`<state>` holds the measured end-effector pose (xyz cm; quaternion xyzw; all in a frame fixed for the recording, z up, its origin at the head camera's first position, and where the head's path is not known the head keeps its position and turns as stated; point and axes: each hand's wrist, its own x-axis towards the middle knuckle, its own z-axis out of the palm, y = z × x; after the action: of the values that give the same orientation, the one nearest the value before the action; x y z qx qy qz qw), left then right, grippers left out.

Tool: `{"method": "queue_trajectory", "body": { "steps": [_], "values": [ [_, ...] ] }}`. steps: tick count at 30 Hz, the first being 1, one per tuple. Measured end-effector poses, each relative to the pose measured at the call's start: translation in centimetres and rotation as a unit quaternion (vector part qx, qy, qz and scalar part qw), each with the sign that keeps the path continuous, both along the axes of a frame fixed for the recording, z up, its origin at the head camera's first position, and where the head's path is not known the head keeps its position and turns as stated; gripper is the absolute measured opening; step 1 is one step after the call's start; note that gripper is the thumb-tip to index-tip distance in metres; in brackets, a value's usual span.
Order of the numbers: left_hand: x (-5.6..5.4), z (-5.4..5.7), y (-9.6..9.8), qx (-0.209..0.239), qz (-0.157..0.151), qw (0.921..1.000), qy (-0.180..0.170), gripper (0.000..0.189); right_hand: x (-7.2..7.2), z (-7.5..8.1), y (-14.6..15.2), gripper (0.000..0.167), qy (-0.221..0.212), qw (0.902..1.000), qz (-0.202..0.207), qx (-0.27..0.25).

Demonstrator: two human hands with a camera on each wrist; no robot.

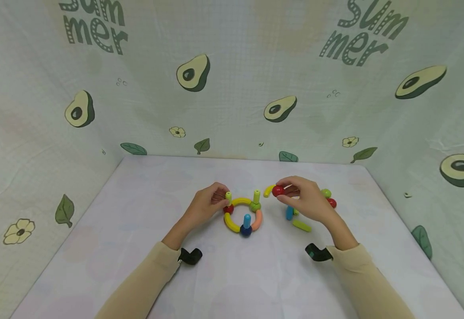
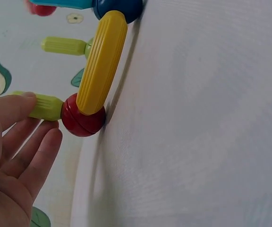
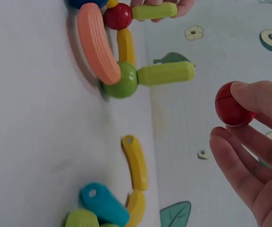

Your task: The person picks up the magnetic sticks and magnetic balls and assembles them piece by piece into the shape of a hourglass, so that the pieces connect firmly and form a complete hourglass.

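A ring of curved yellow rods [image 1: 232, 223] and a salmon curved rod [image 3: 94, 45], joined by red, green and dark blue balls, lies on the table. Upright sticks rise from the balls: a blue stick [image 1: 247, 220] and two light green ones. With thumb and fingers my left hand [image 1: 207, 204] pinches the light green stick [image 2: 45, 107] on the red ball [image 2: 82, 116] at the ring's left. My right hand [image 1: 304, 197] holds a loose red ball [image 3: 233, 105] between thumb and fingertips, raised to the right of the ring.
Loose pieces lie around and below the right hand: a yellow curved rod [image 1: 269, 190], a blue piece [image 1: 289, 213], a light green rod [image 1: 301, 226], a green ball [image 1: 326, 193] and another red ball [image 1: 332, 203]. A patterned cloth [image 1: 232, 88] hangs behind the table.
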<state>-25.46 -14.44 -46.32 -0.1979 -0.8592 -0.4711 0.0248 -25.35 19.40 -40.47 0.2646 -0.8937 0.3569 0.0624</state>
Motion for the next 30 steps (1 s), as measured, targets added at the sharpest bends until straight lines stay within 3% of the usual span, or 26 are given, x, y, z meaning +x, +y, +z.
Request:
{"method": "queue_trajectory", "body": {
  "steps": [14, 30],
  "values": [
    [0.0, 0.0, 0.0, -0.006, -0.003, 0.9999, 0.009, 0.028, -1.3, -1.0, -4.8, 0.038, -0.037, 0.9962, -0.013, -0.078],
    [-0.3, -0.2, 0.1, -0.009, -0.008, 0.9999, 0.004, 0.029, -1.3, -1.9, -5.6, 0.040, -0.060, 0.9946, -0.015, -0.083]
  ]
}}
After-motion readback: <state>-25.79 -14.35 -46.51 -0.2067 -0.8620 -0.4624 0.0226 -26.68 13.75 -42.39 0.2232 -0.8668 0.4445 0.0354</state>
